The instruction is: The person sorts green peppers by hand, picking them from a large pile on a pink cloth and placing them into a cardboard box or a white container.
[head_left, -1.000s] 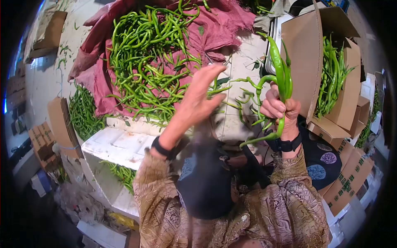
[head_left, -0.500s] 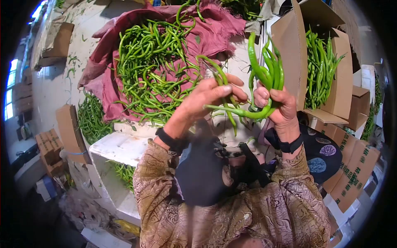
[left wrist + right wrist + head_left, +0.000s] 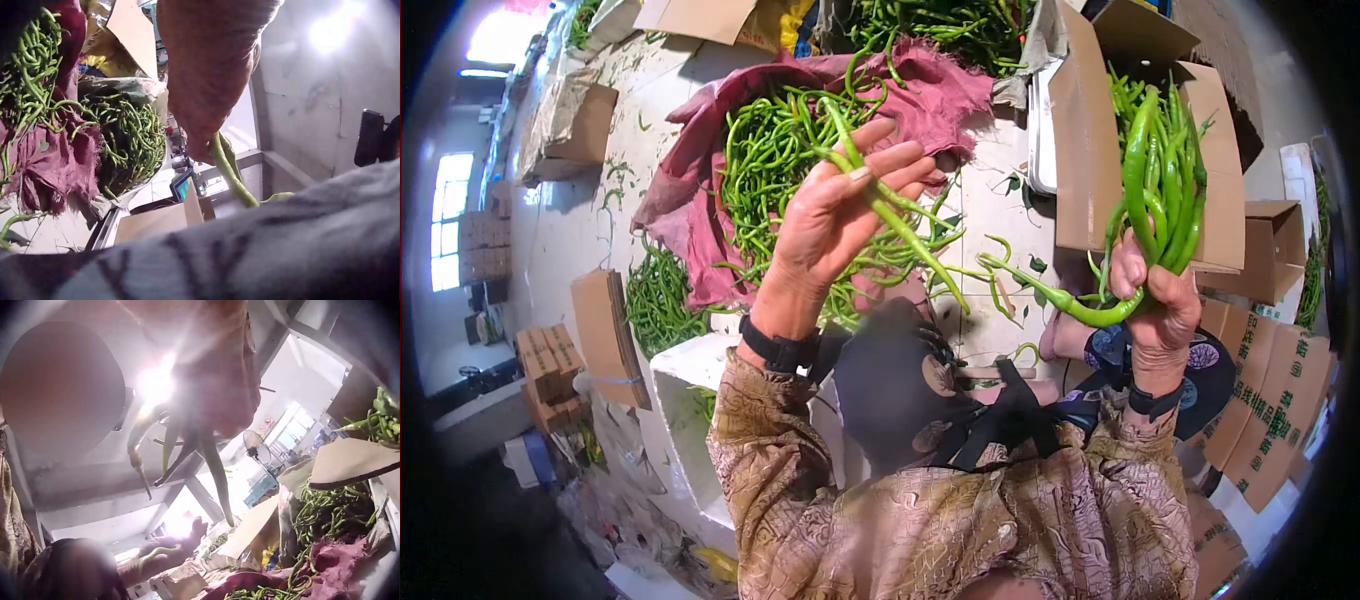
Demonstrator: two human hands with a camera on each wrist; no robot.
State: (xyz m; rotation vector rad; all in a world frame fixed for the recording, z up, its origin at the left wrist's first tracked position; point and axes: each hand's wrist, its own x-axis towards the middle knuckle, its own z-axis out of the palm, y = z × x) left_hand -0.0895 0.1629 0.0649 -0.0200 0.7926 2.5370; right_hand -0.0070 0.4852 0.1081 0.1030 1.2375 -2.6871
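My right hand [image 3: 1160,300] grips a bunch of long green peppers [image 3: 1138,180] by their lower ends. One curved pepper [image 3: 1070,305] sticks out sideways from this fist toward the middle. In the right wrist view the tips of the held peppers [image 3: 215,472] hang from the hand. My left hand [image 3: 830,215] is turned palm up with its fingers extended. Its thumb pins a few slender green peppers [image 3: 910,238] across the palm. The left wrist view shows pepper ends [image 3: 230,172] poking out beside that hand.
A heap of green peppers [image 3: 750,185] lies on a red cloth [image 3: 685,165] ahead. At right stands an open cardboard box [image 3: 1085,130] with peppers in it, overlapped by the held bunch. A white foam box [image 3: 685,400] is at lower left; flat cartons [image 3: 1270,400] lie at right.
The left hand has gone from bare to holding peppers and has drawn away from the right hand, palm turning up. The right hand has moved rightward with its bunch, in front of the cardboard box.
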